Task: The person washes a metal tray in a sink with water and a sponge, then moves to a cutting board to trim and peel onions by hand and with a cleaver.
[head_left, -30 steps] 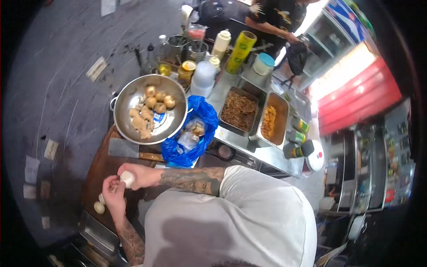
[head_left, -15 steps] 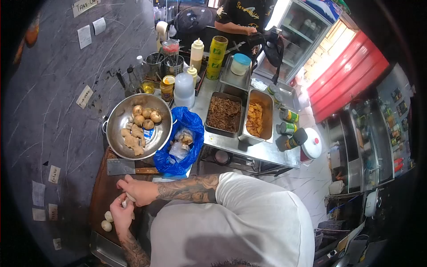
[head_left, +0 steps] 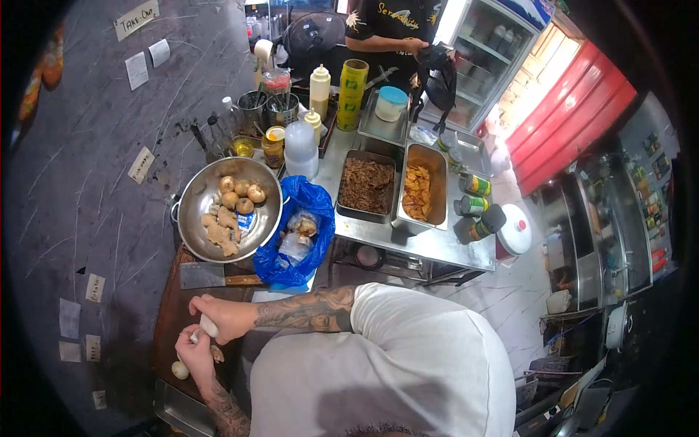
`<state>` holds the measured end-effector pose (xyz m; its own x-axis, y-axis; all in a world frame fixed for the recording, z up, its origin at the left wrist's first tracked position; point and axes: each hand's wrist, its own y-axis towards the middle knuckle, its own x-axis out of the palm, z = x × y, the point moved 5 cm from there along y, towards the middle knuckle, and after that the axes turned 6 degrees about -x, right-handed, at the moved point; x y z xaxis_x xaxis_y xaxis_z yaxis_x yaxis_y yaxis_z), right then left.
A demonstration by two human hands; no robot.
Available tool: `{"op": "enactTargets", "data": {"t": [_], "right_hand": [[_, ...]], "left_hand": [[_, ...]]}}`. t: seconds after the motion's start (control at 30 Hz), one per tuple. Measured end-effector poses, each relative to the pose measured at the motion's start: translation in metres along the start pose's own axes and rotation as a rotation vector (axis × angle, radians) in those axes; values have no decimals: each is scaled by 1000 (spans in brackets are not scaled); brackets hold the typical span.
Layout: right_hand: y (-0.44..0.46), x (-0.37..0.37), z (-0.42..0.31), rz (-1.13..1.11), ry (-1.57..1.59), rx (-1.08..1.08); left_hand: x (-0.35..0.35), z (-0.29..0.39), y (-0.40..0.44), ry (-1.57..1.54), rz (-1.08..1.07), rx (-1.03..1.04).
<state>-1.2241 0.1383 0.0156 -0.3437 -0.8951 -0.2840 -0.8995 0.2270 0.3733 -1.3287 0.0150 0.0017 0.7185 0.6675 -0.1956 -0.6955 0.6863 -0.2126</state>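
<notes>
My right hand [head_left: 222, 317] is closed around a pale, oblong thing [head_left: 209, 325] whose kind I cannot make out. Just below, my left hand [head_left: 195, 351] pinches a small white piece at its fingertips, close against the right hand. Both hands are over a brown cutting board [head_left: 166, 331]. A peeled onion [head_left: 180, 370] lies beside the left hand, and a brownish scrap of peel [head_left: 217, 354] shows by its wrist side. Above the hands, a cleaver [head_left: 204, 275] with a wooden handle lies across the board.
A steel bowl [head_left: 191, 234] holds unpeeled onions [head_left: 237, 191] and ginger [head_left: 220, 233]. Next to it sits an open blue plastic bag [head_left: 320, 240]. Pans of shredded meat [head_left: 368, 182] and orange-brown pieces [head_left: 416, 191] stand on the steel table. Another person [head_left: 397, 29] stands behind.
The view has shifted slightly. My hands have turned a little, exposing more of the pale thing. One of two peeled onions is now out of sight. The other person's black bag has moved.
</notes>
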Motion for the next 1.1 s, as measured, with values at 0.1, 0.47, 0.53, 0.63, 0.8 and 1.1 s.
{"op": "enactTargets", "data": {"t": [0.1,0.47,0.53,0.63,0.8,1.1], "right_hand": [[3,-5,6,108,40,2],[-2,-10,10,226,-70,3],[-2,-10,8,222,-52,-33],[-2,-8,9,261,-74,-39],[-6,4,36,267,449,347],[-3,-5,15,101,343,172]], "left_hand": [[-18,-16,11,-37,67,-9],[-11,-19,7,-37,205,72],[-15,-24,9,166,206,109],[-21,-23,11,217,218,150],[-6,-4,2,-232,121,-144],[-20,-33,-1,-493,-169,-237]]}}
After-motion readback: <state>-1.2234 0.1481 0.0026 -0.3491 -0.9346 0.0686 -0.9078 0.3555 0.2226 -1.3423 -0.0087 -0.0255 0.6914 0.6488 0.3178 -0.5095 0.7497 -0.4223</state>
